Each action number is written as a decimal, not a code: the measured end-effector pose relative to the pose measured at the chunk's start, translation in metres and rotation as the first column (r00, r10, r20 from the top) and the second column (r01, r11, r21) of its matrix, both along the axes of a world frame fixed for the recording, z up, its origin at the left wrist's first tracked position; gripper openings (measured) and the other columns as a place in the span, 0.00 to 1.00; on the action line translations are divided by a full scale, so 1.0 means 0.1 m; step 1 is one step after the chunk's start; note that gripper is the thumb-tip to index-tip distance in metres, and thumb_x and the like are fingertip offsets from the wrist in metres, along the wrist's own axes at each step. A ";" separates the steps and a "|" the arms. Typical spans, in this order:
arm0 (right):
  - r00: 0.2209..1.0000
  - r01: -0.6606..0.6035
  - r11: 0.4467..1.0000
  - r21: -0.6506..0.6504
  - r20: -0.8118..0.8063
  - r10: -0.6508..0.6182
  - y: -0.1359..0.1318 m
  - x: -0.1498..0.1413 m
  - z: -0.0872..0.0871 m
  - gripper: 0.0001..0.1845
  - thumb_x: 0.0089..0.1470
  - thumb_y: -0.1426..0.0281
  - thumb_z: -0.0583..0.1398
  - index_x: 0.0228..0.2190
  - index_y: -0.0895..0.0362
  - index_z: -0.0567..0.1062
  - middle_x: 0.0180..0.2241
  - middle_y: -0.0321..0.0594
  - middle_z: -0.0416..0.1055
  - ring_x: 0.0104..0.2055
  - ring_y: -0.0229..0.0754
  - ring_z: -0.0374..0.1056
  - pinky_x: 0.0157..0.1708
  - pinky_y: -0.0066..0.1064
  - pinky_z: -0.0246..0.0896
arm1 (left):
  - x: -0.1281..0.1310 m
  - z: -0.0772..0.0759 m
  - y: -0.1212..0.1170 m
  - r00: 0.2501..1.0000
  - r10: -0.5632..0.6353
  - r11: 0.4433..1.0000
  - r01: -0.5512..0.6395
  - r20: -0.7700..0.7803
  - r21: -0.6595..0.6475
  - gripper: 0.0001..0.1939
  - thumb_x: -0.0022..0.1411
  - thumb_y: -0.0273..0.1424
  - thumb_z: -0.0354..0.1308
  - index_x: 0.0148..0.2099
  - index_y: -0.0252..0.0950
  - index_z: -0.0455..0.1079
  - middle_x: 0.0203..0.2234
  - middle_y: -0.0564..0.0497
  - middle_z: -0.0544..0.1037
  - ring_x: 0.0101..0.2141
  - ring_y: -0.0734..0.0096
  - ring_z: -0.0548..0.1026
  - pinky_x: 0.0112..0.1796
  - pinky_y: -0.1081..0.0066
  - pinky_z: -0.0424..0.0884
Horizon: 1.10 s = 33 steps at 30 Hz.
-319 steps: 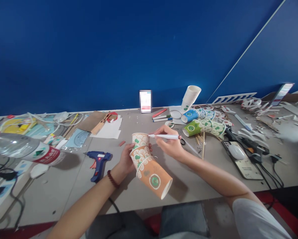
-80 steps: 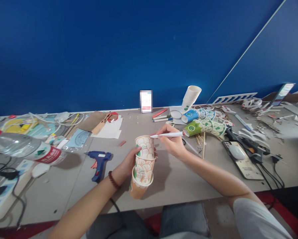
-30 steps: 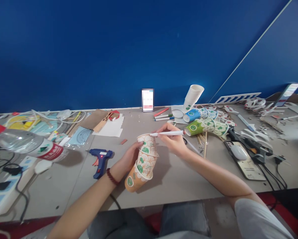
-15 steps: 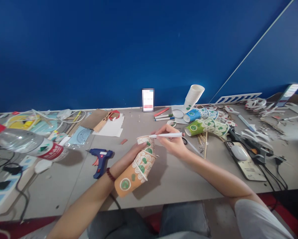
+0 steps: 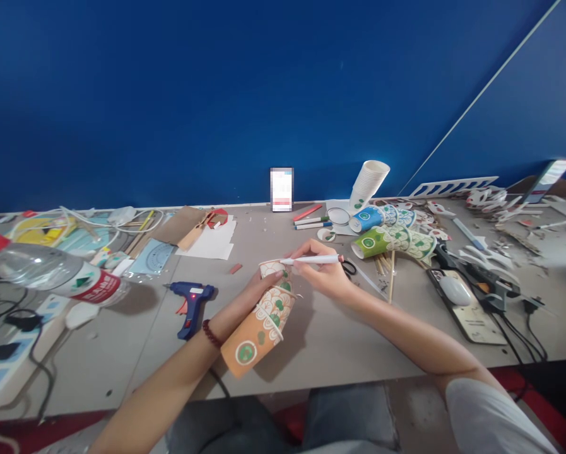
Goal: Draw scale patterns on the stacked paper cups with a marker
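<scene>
Two hands, one cup chain and one marker occupy the near middle of a grey table (image 5: pixel 135 353). The cup chain (image 5: pixel 245 343), held over the table in front of the person, consists of three paper cups joined end to end in a bent line: one orange section nearest the person, bearing one round green emblem, and two pale sections with orange scallops and green leaf shapes. It tilts, with the open rim of the end cup facing away from the person. The left hand (image 5: pixel 260 290) grasps the end cup from its left side, fingers curled round the wall; one beaded bracelet (image 5: pixel 211 333) circles that wrist. The right hand (image 5: pixel 327 275) pinches one white marker (image 5: pixel 313 259), its tip at the cup's rim; whether tip and rim touch is too small to tell.

Surroundings: one blue glue gun (image 5: pixel 194 301) lies left of the left hand, and one small reddish block (image 5: pixel 236 268) lies beyond that hand. Farther back are one red pen (image 5: pixel 308 212), two white pens (image 5: pixel 311 221) beside it, and one upright screen (image 5: pixel 281 189) at the blue wall (image 5: pixel 169 94). To the right lie two further cup chains, one blue chain (image 5: pixel 370 218) and one green chain (image 5: pixel 375 242); behind them leans one stack of white cups (image 5: pixel 368 183), too tightly nested to count. One white mouse (image 5: pixel 455 291) rests on one phone (image 5: pixel 476 321). One red-capped bottle (image 5: pixel 93 284) and one power strip (image 5: pixel 27 359) occupy the far left.
</scene>
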State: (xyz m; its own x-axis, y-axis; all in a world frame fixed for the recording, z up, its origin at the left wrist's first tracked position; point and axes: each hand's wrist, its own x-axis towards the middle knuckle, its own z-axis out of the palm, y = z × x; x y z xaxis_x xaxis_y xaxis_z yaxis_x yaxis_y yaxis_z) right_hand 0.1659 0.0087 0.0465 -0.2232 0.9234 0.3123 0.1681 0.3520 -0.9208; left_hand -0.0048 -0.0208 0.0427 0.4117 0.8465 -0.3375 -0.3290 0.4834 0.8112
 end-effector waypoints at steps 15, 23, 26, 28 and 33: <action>1.000 -0.003 1.000 -0.005 0.000 0.003 0.01 0.00 -0.03 0.01 0.49 0.72 0.59 0.28 0.55 0.72 0.30 0.40 0.77 0.33 0.43 0.72 0.31 0.33 0.67 | 0.02 0.00 -0.01 1.000 0.029 0.999 -0.029 -0.006 0.014 0.17 0.56 0.38 0.61 0.45 0.36 0.69 0.30 0.52 0.75 0.28 0.69 0.74 0.33 0.69 0.70; 1.000 -0.004 1.000 -0.012 -0.020 0.004 0.01 -0.01 -0.03 0.01 0.49 0.72 0.59 0.28 0.55 0.72 0.30 0.39 0.77 0.33 0.43 0.73 0.31 0.33 0.67 | 0.00 -0.05 0.00 0.999 0.034 0.999 -0.034 -0.008 0.009 0.16 0.55 0.37 0.61 0.45 0.37 0.70 0.31 0.51 0.76 0.29 0.68 0.75 0.33 0.69 0.70; 1.000 0.008 1.000 -0.002 -0.014 -0.008 0.01 0.00 -0.03 0.02 0.49 0.73 0.59 0.28 0.55 0.72 0.30 0.39 0.76 0.34 0.43 0.73 0.32 0.33 0.67 | 0.00 -0.05 0.01 0.999 0.030 0.999 -0.031 -0.027 -0.014 0.17 0.55 0.37 0.62 0.46 0.37 0.69 0.31 0.51 0.76 0.29 0.68 0.75 0.33 0.68 0.70; 1.000 0.007 1.000 0.000 -0.007 -0.007 0.01 0.00 -0.03 0.02 0.49 0.73 0.59 0.27 0.55 0.72 0.31 0.40 0.77 0.34 0.43 0.73 0.32 0.33 0.67 | 0.00 -0.04 0.02 0.999 0.028 0.999 -0.029 -0.040 -0.027 0.17 0.55 0.37 0.62 0.46 0.37 0.69 0.30 0.52 0.76 0.29 0.68 0.75 0.33 0.69 0.70; 1.000 0.010 1.000 -0.010 -0.008 -0.010 0.01 0.00 -0.03 0.01 0.49 0.72 0.59 0.28 0.55 0.72 0.31 0.40 0.77 0.33 0.43 0.73 0.32 0.34 0.67 | 0.00 -0.01 0.01 0.999 0.028 0.998 -0.031 -0.041 -0.058 0.15 0.55 0.37 0.61 0.43 0.36 0.69 0.28 0.52 0.75 0.28 0.70 0.74 0.32 0.70 0.70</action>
